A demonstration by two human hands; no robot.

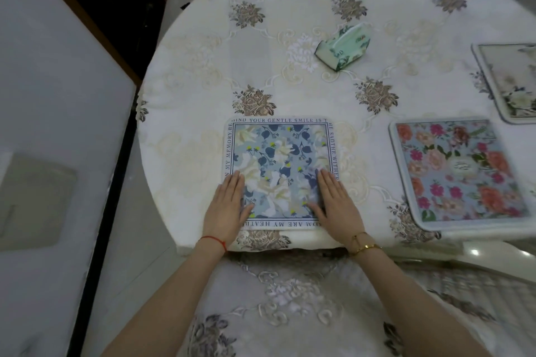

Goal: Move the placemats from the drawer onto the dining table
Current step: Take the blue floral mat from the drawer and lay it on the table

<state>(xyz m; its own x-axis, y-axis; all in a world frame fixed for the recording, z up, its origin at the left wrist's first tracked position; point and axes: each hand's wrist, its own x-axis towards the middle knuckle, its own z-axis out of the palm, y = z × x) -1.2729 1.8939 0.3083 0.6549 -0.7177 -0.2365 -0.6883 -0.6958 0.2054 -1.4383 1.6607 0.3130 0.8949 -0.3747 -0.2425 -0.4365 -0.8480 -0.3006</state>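
The blue-flowered placemat lies flat at the near edge of the dining table, straight ahead at twelve o'clock. My left hand and right hand rest on it palms down, fingers spread flat, gripping nothing. I count three placemats: a pink-flowered placemat at two o'clock and a pale placemat beyond it. One green tissue box sits at one o'clock.
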